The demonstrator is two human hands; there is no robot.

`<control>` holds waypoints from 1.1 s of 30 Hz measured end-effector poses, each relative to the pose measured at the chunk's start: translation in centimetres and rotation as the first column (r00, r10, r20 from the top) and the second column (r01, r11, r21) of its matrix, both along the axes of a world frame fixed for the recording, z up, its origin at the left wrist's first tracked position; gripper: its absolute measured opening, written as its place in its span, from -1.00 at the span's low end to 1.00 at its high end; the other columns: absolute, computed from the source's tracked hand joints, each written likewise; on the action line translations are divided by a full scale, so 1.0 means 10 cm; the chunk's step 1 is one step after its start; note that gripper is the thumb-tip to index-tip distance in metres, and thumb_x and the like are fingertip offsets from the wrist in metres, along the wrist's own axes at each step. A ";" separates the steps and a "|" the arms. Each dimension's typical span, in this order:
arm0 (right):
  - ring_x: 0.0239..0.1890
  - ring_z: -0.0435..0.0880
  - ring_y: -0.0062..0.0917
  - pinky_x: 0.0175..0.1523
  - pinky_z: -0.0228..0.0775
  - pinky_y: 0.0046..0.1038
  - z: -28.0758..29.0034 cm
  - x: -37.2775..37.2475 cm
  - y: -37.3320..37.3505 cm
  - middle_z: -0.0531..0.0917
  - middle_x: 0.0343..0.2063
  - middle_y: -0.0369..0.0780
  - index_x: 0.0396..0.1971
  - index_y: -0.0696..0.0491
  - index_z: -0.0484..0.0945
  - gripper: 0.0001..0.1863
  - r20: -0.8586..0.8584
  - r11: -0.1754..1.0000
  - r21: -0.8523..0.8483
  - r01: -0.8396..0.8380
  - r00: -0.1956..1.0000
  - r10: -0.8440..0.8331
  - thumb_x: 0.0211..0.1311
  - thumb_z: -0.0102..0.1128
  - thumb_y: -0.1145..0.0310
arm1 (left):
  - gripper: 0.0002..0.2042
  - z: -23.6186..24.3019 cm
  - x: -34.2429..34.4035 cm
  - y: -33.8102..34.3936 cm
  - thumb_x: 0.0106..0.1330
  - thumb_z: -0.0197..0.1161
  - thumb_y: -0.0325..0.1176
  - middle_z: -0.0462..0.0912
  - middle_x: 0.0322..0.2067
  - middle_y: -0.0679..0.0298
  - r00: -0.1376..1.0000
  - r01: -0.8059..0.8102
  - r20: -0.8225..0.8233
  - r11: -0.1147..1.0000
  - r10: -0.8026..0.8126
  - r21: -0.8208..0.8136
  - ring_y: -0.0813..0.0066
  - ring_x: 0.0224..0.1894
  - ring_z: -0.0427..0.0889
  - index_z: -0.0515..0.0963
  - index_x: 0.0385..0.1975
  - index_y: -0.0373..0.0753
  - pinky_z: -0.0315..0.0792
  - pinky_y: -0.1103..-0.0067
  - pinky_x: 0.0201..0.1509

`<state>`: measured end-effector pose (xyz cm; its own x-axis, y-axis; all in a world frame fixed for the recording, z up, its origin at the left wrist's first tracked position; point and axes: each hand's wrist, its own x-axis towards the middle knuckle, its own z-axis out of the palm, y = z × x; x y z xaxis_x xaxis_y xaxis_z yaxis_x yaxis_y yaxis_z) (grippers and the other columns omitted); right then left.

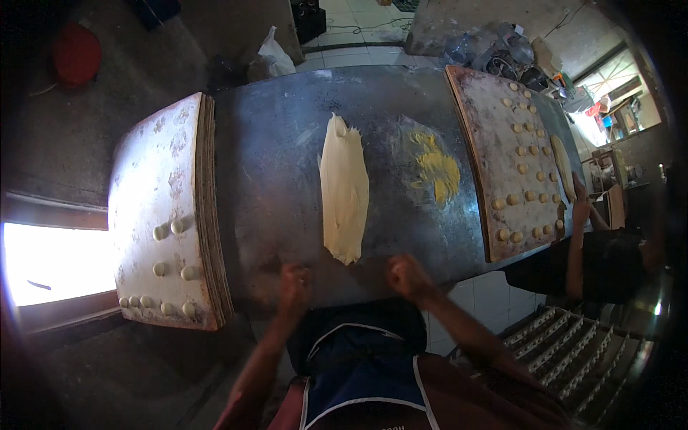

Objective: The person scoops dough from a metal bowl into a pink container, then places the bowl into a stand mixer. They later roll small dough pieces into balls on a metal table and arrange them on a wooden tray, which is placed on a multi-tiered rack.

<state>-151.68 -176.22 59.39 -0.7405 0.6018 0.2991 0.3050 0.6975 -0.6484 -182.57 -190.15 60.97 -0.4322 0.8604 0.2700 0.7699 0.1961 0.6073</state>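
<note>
While left hand [294,281] and right hand [405,275] are clenched, dough slab [345,190] lies mid-table, long axis pointing away from person, far end slightly left.
Fists flank its near end, apart from it; forearms [266,347] angle inward.

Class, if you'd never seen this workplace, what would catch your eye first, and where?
Probably the long dough slab, pale against the middle of the dark table, just beyond the person's curled left hand and right hand. Right of it, a yellow smear stands out. Stained boards on both sides carry small pale rounds.
</note>
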 end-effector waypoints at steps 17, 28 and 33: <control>-0.35 0.45 -0.15 -0.22 0.30 -0.13 0.38 -0.54 0.05 0.42 -0.41 -0.08 -0.28 0.11 0.36 -0.76 -0.093 0.974 0.118 0.193 0.979 -0.183 0.19 0.28 0.52 | -0.76 -0.21 0.09 0.10 0.38 0.22 -0.46 0.49 -0.23 -0.07 0.947 -0.184 -0.243 0.975 0.210 0.125 -0.05 -0.23 0.52 0.33 -0.12 -0.42 0.45 0.28 -0.02; -0.24 0.48 -0.12 -0.13 0.34 -0.18 0.23 0.05 0.05 0.48 -0.31 -0.06 -0.27 0.12 0.35 -0.81 -0.032 0.925 0.194 0.328 0.944 -0.328 0.29 0.22 0.53 | -0.63 0.78 -0.20 -0.11 0.13 0.39 -0.57 0.57 -0.08 0.01 0.997 0.052 -0.052 0.998 -0.054 -0.038 -0.05 0.03 0.54 0.51 -0.03 -0.31 0.47 0.30 0.10; -0.06 0.57 -0.11 0.04 0.47 -0.18 0.90 -0.14 0.03 0.55 -0.18 -0.05 -0.07 0.15 0.52 -0.71 0.261 0.956 0.143 0.256 0.922 -0.286 0.23 0.31 0.47 | -0.58 0.66 -0.58 -0.49 0.04 0.44 -0.58 0.54 0.02 0.09 0.964 0.247 0.142 0.958 -0.227 -0.147 0.07 0.08 0.55 0.61 -0.03 -0.25 0.52 0.31 0.13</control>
